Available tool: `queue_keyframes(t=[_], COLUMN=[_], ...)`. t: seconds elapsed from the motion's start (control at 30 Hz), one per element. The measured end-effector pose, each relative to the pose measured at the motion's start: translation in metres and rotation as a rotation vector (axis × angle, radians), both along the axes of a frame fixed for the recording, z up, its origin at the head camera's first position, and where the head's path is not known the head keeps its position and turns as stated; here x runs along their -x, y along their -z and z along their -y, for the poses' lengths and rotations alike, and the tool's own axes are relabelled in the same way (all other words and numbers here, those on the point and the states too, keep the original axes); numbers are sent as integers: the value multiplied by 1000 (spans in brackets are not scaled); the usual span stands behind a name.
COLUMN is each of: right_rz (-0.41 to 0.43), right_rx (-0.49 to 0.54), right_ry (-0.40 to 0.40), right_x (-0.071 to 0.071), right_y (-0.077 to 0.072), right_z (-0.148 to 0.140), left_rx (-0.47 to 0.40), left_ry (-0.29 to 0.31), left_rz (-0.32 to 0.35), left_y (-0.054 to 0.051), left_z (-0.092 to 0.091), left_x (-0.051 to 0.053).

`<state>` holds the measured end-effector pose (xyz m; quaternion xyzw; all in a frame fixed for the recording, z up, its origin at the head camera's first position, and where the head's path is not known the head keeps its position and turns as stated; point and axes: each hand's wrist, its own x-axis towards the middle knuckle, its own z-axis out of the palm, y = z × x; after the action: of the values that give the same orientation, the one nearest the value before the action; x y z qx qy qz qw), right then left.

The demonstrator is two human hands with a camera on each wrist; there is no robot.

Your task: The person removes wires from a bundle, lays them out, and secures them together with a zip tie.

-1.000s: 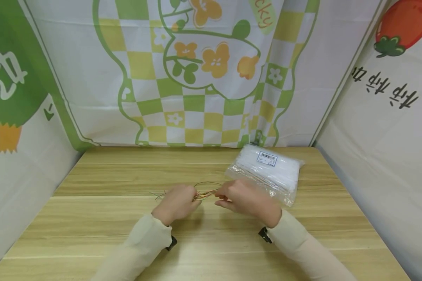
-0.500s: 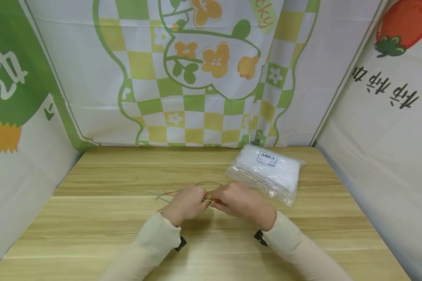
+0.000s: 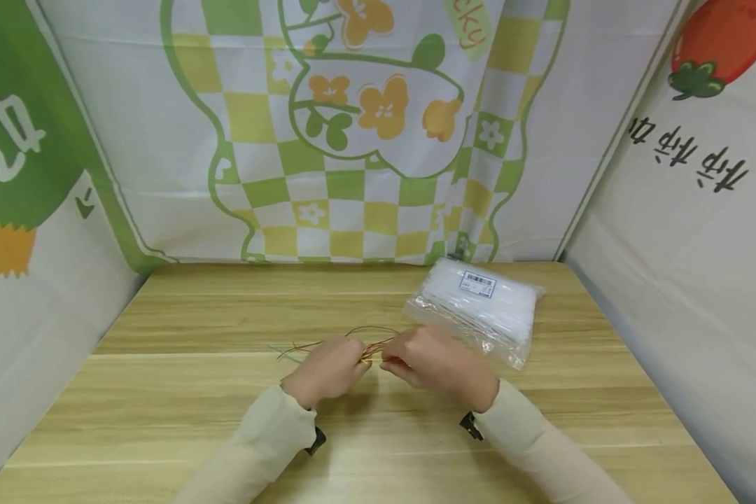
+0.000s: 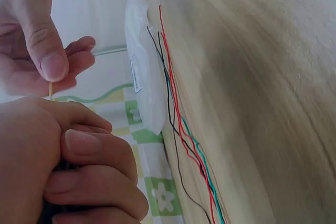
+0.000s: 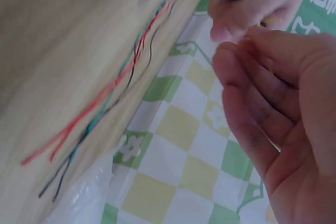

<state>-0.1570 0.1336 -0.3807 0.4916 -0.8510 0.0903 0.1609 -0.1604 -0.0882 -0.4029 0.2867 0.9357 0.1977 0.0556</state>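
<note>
Over the middle of the table my left hand [image 3: 326, 369] is curled and grips a thin yellow wire [image 4: 51, 88]. Just to its right, my right hand [image 3: 439, 367] pinches the same wire between thumb and fingertips. A short length of it runs between the two hands in the left wrist view. Below them, loose red, green and black wires [image 4: 181, 124] lie along the tabletop; in the head view their ends stick out left of the left hand. What sits deeper inside the left fist is hidden.
A clear plastic bag of white strips [image 3: 479, 301] with a label lies at the back right of the wooden table [image 3: 183, 308], close behind the right hand. Printed cloth hangings [image 3: 346, 182] enclose the back and both sides.
Both hands came together half a second ago, the left hand moving right. Now a small gap separates them again, the left hand having shifted slightly left. The bag stays put.
</note>
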Motion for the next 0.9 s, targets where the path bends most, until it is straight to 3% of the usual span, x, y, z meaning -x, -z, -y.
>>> queue_keyframes(t=[0.23,0.43,0.63,0.9], right_rz=[-12,-16,-4,79], right_rx=[46,68,30,-14], right_ry=[-16,100,126,181], right_x=[6,19,27,30], right_y=[1,0,5,10], right_z=[-8,-40,-56,-65], left_rx=[-6,-12,-73,-75], left_ry=[22,12,104,123], left_rz=[68,129,143,152], left_y=[3,1,3,5], left_z=[12,44,63,83], left_x=[0,0,1,2])
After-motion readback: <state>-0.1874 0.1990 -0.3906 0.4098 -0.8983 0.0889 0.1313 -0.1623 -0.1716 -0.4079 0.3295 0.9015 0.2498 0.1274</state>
